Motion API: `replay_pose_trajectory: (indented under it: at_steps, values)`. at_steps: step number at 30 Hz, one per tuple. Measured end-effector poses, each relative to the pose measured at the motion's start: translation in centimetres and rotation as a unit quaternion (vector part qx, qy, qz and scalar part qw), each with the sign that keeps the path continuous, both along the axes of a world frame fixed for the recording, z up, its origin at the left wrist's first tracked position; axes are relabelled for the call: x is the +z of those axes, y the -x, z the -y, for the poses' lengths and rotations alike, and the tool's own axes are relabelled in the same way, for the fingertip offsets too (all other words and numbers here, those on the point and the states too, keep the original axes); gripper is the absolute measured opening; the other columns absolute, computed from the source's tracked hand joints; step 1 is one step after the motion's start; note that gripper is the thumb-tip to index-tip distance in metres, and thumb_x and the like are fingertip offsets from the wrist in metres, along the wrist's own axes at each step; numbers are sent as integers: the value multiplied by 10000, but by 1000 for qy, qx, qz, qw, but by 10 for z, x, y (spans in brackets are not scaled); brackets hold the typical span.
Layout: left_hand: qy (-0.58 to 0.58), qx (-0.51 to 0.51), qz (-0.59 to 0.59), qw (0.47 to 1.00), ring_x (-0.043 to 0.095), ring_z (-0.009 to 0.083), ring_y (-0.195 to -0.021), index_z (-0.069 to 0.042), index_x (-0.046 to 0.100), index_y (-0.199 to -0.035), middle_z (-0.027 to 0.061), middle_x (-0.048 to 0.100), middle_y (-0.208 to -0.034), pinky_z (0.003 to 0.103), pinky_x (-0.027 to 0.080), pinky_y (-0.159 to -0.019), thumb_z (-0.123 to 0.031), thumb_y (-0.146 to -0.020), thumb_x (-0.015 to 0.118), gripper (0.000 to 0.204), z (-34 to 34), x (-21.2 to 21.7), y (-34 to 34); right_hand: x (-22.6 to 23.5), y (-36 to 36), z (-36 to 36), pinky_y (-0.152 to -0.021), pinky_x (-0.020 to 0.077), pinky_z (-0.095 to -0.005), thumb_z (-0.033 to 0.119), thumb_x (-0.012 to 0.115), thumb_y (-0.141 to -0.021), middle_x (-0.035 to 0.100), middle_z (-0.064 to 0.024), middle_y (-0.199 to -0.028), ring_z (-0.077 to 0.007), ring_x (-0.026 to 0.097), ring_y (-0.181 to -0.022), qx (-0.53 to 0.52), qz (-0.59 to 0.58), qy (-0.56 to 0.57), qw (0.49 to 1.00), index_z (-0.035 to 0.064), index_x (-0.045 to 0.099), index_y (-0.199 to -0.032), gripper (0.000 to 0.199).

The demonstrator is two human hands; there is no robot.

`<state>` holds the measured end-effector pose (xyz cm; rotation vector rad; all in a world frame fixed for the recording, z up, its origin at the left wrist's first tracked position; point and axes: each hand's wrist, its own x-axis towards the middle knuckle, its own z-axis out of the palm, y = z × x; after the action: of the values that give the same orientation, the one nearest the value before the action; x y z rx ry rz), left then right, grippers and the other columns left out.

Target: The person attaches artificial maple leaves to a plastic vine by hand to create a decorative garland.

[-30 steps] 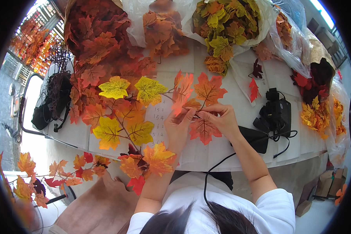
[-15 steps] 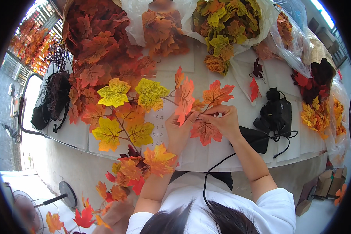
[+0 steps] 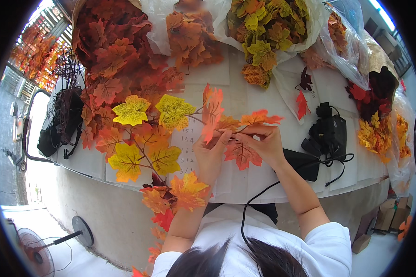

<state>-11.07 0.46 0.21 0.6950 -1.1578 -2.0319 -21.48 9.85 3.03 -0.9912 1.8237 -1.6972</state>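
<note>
1. Where my two hands meet above the table, my left hand (image 3: 211, 154) pinches the thin stem of a leaf garland (image 3: 148, 138), thumb and fingers closed on it just under an upright orange-red leaf (image 3: 212, 113).
2. My right hand (image 3: 263, 143) is curled in from the other side, fingertips gripping the same stem beside a flat orange leaf (image 3: 260, 118); a darker red maple-shaped leaf (image 3: 241, 154) hangs below both hands.
3. Leaves look like thin fabric, lobed and pointed, with printed veins; two yellow ones (image 3: 152, 111) are mottled green and lie to the left of my hands.
4. Clear plastic bags (image 3: 309, 27) at the far edge hold heaps of rust, orange and yellow-green leaves.
5. Under it all, the table (image 3: 282, 180) is covered in pale, smooth sheets.
6. To my right sits a black device (image 3: 329, 134) with a looped cord.
7. Beyond the table's near edge are a grey concrete floor and a standing fan (image 3: 34, 251).
</note>
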Motion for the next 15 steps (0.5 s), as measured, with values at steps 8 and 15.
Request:
replay_pose_trajectory:
  at_steps: [8,15]
  values:
    - [-30,-40,-30,998,572,131,-700,1,538,-714,94,581,-808,271,520,-637,6,-750,582,58,-2,4,0,2,1,-1,-545,404,-191,56,667,-666,604,-40,-678,-64,512,-584,-1,-33,-39,999,1,643,-760,112]
    - [-88,-127,-15,988,585,134,-717,9,561,-876,58,584,-788,245,507,-613,-107,-765,594,164,9,5,-4,-13,-2,3,-562,403,-196,67,680,-655,596,-37,-663,-68,502,-583,-14,-82,-52,995,13,644,-759,122]
